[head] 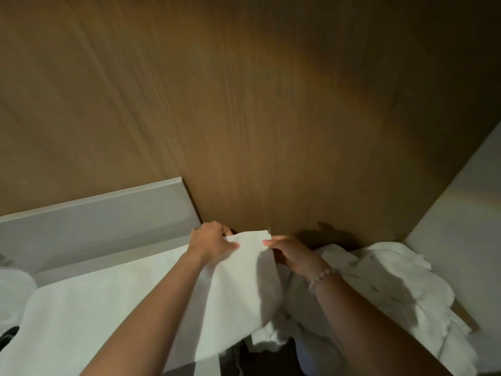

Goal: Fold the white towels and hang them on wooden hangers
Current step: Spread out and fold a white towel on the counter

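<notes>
Towel [244, 278]: white, held up by its top edge in front of a brown wooden panel [244, 104], the rest hanging down and spreading left over a white surface. Left hand [210, 241] grips the top left corner, thumb on the near face, fingers closed around the edge. Right hand [291, 255] pinches the top right corner, fingers together on the cloth; a bead bracelet [320, 279] sits on that wrist. Heap of crumpled white towels [393, 289] lies just right of the held one, below the right forearm. Grey ledge [95, 226] runs along the left, touching the panel.
</notes>
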Available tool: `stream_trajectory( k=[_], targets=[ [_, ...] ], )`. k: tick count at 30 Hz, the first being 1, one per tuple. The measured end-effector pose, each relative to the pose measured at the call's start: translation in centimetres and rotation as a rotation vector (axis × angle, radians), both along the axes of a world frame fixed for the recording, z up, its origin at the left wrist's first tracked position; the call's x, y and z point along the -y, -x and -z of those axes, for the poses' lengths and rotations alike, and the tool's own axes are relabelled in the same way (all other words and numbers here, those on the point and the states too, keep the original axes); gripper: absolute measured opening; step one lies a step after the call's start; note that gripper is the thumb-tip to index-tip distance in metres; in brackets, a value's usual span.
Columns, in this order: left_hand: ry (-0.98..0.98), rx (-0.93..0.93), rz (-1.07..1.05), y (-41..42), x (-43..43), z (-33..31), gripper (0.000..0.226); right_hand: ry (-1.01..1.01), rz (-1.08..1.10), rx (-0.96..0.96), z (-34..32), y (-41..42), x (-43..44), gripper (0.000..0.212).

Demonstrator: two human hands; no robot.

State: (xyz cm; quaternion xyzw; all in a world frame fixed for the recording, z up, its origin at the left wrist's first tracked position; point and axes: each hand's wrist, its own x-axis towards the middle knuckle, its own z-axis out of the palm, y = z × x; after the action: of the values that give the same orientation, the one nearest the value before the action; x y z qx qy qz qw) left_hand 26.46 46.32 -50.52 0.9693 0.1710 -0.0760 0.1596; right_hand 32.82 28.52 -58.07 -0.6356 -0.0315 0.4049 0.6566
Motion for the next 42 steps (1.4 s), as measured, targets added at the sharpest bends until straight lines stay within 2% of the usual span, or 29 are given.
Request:
stream_trajectory(
  k=[5,8,11,15,18,21,23,25,26,29,31,32,35,37,39,42],
  targets=[
    [0.061,-0.059,0.096,0.5,0.3,0.7,0.015,-0.006,-0.011,0.041,-0.7,0.4,-0.4,0.025],
    [0.203,-0.084,0.116,0.4,1.2,0.6,0.042,-0.041,-0.047,0.074,-1.3,0.5,-0.4,0.035],
    [0.177,-0.061,0.143,0.1,2.2,0.4,0.049,-0.117,-0.066,0.074,-2.0,0.7,-0.2,0.032],
    [0.15,0.053,0.122,-0.5,2.7,0.4,0.029,-0.179,-0.075,0.089,-2.5,0.8,0.5,0.045],
    [0.285,0.111,0.057,-1.3,3.2,0.5,0.026,-0.153,-0.01,0.108,-2.4,1.1,0.5,0.042],
    [0.278,-0.004,0.129,-2.5,3.5,0.4,0.026,-0.051,0.156,0.044,-1.5,1.6,0.3,0.051],
    [0.258,-0.078,0.152,-3.0,3.4,0.3,0.035,0.02,0.172,-0.004,-0.5,2.0,0.6,0.045],
    [0.269,-0.043,0.112,-3.4,3.2,0.1,0.034,0.153,0.072,0.044,0.1,2.7,1.4,0.018],
    [0.276,-0.005,0.073,-3.5,3.1,-0.1,0.032,0.197,0.009,0.076,0.1,3.2,1.6,0.017],
    [0.225,0.068,0.006,-3.8,2.8,-0.5,0.029,0.268,-0.049,0.174,0.7,4.3,1.9,0.053],
    [0.164,0.092,-0.007,-3.7,3.0,-0.8,0.029,0.237,-0.023,0.143,1.7,4.3,2.1,0.081],
    [0.148,0.109,-0.023,-3.7,3.1,-0.9,0.029,0.221,0.001,0.102,1.8,4.4,2.3,0.081],
    [0.13,0.155,-0.078,-3.8,3.1,-1.2,0.031,0.232,0.034,0.013,0.6,5.4,3.1,0.042],
    [0.121,0.154,-0.081,-3.9,3.1,-1.3,0.032,0.224,0.033,-0.036,0.9,5.7,4.0,0.028],
    [0.113,0.135,-0.073,-4.0,3.2,-1.1,0.031,0.197,0.052,-0.077,1.2,5.9,4.7,0.025],
    [0.12,0.118,-0.064,-3.9,3.8,-0.1,0.032,0.223,0.102,-0.049,1.2,6.3,5.4,0.036]
  ],
)
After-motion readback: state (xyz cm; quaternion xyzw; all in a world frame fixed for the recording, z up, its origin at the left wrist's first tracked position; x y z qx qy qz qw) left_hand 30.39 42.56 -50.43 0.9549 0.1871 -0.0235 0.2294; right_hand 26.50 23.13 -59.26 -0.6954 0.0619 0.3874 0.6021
